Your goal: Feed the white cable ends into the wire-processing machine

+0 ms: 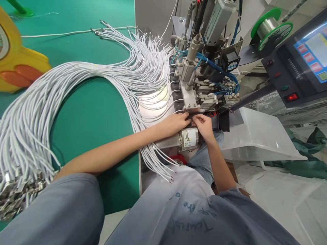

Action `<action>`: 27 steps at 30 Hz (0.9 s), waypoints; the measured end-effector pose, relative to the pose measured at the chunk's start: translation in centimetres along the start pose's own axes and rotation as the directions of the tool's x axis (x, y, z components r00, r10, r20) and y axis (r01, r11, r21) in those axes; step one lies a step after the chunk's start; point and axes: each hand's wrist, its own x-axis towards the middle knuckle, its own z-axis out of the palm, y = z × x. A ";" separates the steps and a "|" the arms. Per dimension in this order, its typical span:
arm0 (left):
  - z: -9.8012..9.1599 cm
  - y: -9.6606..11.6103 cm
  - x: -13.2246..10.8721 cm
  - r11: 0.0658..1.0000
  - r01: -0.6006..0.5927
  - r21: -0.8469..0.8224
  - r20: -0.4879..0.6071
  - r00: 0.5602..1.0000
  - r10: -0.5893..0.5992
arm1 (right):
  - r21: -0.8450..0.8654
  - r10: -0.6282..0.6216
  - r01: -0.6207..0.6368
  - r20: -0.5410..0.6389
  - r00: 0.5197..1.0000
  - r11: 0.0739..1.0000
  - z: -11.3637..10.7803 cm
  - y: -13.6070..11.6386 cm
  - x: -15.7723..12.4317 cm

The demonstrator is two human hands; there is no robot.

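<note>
My left hand point(176, 121) and my right hand point(204, 125) meet at the front edge of a small soldering machine point(196, 78). Both hands are closed in a pinch, fingertips nearly touching, at the machine's lower jig. What they pinch is too small to name; it looks like a thin white wire end. A large bundle of white wires point(76, 92) sweeps from the lower left across the green mat point(97, 119) to the machine. A metal cylinder with a white label point(189, 137) lies just below my hands.
A control box with a touch screen point(304, 58) stands at right, with a red switch. A green solder spool point(270, 29) sits behind the machine. A clear plastic tray point(258, 136) lies to the right. A yellow and orange object point(15, 58) is at far left.
</note>
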 end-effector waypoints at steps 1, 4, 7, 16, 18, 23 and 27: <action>-0.1 0.0 0.0 1.000 0.002 0.001 0.007 1.000 -0.002 | 0.002 0.010 -0.010 0.003 1.000 1.000 0.0 0.0 0.0; -0.3 0.2 0.0 1.000 0.009 0.008 0.030 1.000 -0.009 | 0.036 0.091 -0.093 0.052 0.995 0.995 -0.1 0.1 0.2; -0.5 0.3 0.0 1.000 0.013 0.004 0.034 0.999 -0.014 | 0.038 0.139 -0.146 0.140 0.980 0.989 -0.1 0.5 0.2; -2.1 0.2 -0.6 0.989 0.142 0.048 0.139 0.979 -0.148 | -0.112 -0.047 0.062 0.134 0.990 0.992 0.0 1.6 0.7; -2.1 0.1 -0.7 0.985 0.163 0.049 0.118 0.979 -0.168 | -0.179 -0.088 0.094 0.044 0.995 0.979 -0.6 1.4 0.7; -1.8 -0.1 -0.8 0.979 0.200 0.042 0.089 0.975 -0.204 | -0.234 -0.256 0.211 -0.182 0.949 0.949 -1.4 -0.4 -3.4; -1.9 -0.4 -0.8 0.941 0.332 0.071 0.103 0.935 -0.338 | -0.313 -0.224 0.235 0.074 0.972 0.920 0.8 -1.4 -9.0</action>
